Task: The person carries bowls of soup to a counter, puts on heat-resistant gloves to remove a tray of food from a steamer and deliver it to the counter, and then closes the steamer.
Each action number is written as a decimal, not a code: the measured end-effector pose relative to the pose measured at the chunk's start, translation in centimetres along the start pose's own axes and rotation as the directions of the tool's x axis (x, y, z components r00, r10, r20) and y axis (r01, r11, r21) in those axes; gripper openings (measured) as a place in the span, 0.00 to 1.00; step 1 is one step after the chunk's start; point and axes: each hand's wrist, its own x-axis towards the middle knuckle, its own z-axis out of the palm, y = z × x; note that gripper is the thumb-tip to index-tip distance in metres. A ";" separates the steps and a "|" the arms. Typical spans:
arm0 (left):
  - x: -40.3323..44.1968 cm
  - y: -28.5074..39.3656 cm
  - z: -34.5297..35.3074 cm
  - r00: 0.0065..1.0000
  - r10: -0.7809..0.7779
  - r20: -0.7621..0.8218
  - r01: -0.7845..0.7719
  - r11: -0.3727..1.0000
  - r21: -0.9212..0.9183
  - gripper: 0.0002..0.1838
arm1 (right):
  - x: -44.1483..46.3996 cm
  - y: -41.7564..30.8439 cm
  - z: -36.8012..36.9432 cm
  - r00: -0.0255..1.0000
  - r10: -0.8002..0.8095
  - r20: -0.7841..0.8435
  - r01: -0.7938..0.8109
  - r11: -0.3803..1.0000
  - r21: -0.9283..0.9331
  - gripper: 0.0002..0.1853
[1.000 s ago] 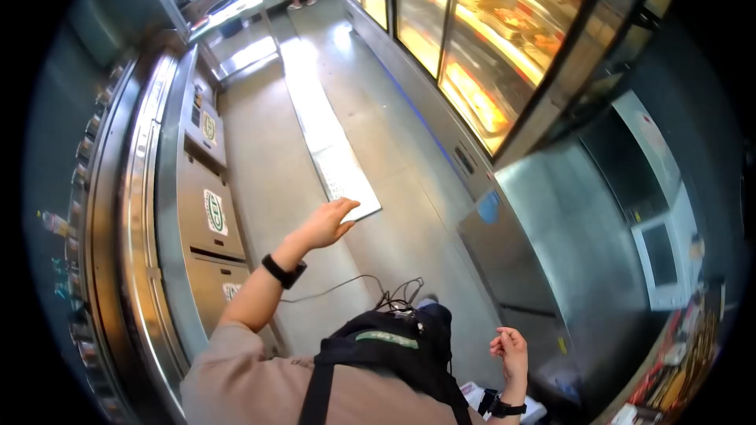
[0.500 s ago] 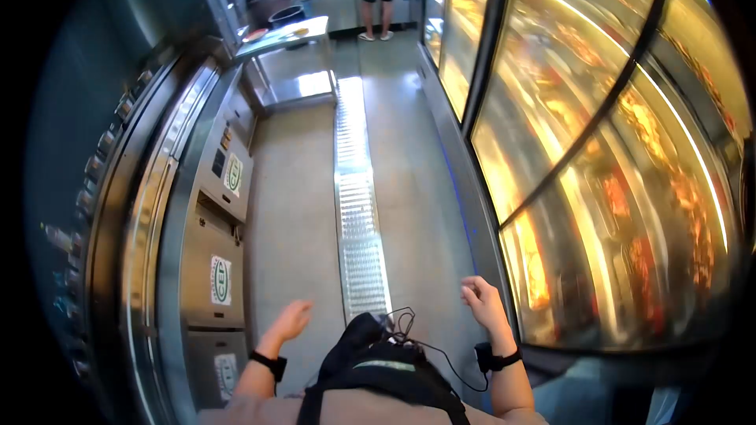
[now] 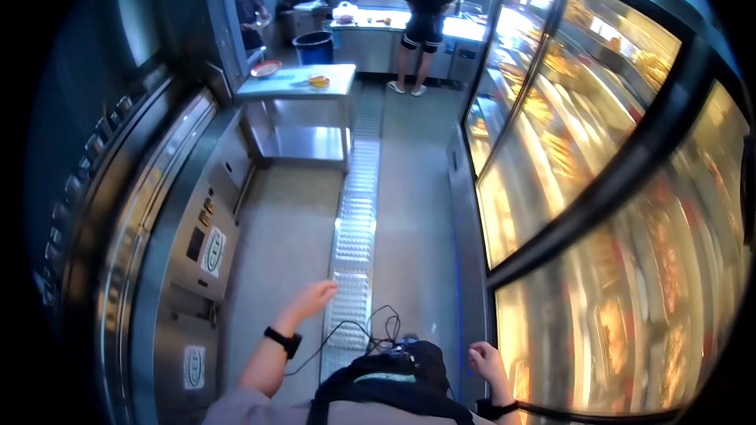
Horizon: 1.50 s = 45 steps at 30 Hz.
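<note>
My left hand (image 3: 315,297) is held out over the floor at waist height, fingers loosely curled, with nothing visible in it. Lower in view, my right hand (image 3: 487,360) is curled too and appears to hold nothing; it is beside the lit glass display cabinet (image 3: 583,110). Dark bands circle both wrists. Between the hands, a black bag (image 3: 394,382) hangs on my front, with a thin black cable (image 3: 382,330) looping out of it.
A metal floor grate (image 3: 356,224) runs down the aisle. Steel units (image 3: 185,267) line the left side. Ahead are a steel table (image 3: 335,83), a blue bin (image 3: 315,49), a person standing at the back counter (image 3: 425,8), and another person (image 3: 248,16) at the far left.
I have moved forward along the aisle and my view has tilted up. My left hand has swung forward and right; my right hand has dropped back. The back counter shows more fully.
</note>
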 end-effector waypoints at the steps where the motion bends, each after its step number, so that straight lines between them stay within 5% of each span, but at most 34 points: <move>1: 5.5 0.3 -1.0 0.998 0.070 -0.001 -0.070 0.997 0.030 0.16 | 3.5 -1.0 -0.7 0.999 0.053 0.006 -0.052 0.997 -0.048 0.06; 6: 29.0 -3.4 -1.4 0.992 0.123 0.038 -0.128 0.982 0.139 0.16 | 29.0 -6.1 -1.3 0.989 0.147 0.025 -0.149 0.972 0.179 0.05; 7: 33.1 -5.1 -1.1 0.998 0.056 -0.006 -0.054 0.989 0.136 0.16 | 37.0 -6.6 -1.2 0.994 0.108 0.022 -0.111 0.977 0.183 0.05; 9: 37.7 -6.9 -1.7 0.998 -0.042 -0.041 0.046 0.995 0.090 0.15 | 46.5 -8.1 1.6 0.968 -0.249 0.029 0.251 0.958 -0.137 0.07; 13: 47.9 -8.3 -4.8 0.988 -0.145 -0.047 0.146 0.989 0.029 0.14 | 65.5 -28.9 2.3 0.922 -0.324 0.212 0.312 0.946 0.087 0.09; 16: 57.3 -15.7 -4.4 0.988 -0.040 -0.147 0.058 0.991 0.117 0.14 | 80.5 -37.6 4.5 0.842 -0.457 0.288 0.448 0.888 0.102 0.09; 18: 66.3 -15.5 -6.9 0.983 -0.114 -0.144 0.126 0.989 0.074 0.14 | 91.0 -40.6 7.0 0.740 -0.566 0.364 0.593 0.804 0.043 0.10; 22: 83.4 -15.1 -13.4 0.980 -0.199 0.016 0.191 0.960 0.204 0.15 | 106.3 -44.3 9.9 0.815 -0.460 0.353 0.442 0.887 0.134 0.11; 25: 98.7 -16.9 -15.7 0.975 -0.123 0.183 0.086 0.977 0.195 0.16 | 117.2 -46.2 8.3 0.844 -0.419 0.334 0.410 0.907 0.101 0.10; 28: 114.0 -14.8 -19.2 0.978 -0.017 0.207 -0.023 0.981 0.191 0.15 | 129.2 -46.4 6.1 0.921 -0.283 0.269 0.232 0.950 0.207 0.11; 32: 133.2 -13.8 -21.3 0.973 0.027 0.229 -0.073 0.979 0.193 0.16 | 147.3 -47.0 4.1 0.945 -0.272 0.180 0.227 0.944 0.238 0.09; 37: 150.3 -16.6 -21.4 0.975 -0.153 0.161 0.109 0.962 0.251 0.15 | 170.7 -50.4 5.8 0.855 -0.442 0.272 0.401 0.895 0.197 0.10; 40: 157.5 -16.3 -22.6 0.992 -0.076 0.100 0.074 0.997 0.025 0.14 | 181.0 -57.4 7.1 0.796 -0.433 0.423 0.357 0.900 0.248 0.10; 45: 167.7 -20.4 -26.9 0.974 -0.221 -0.059 0.220 0.975 -0.020 0.12 | 197.0 -66.5 12.3 0.666 -0.462 0.586 0.408 0.883 0.231 0.08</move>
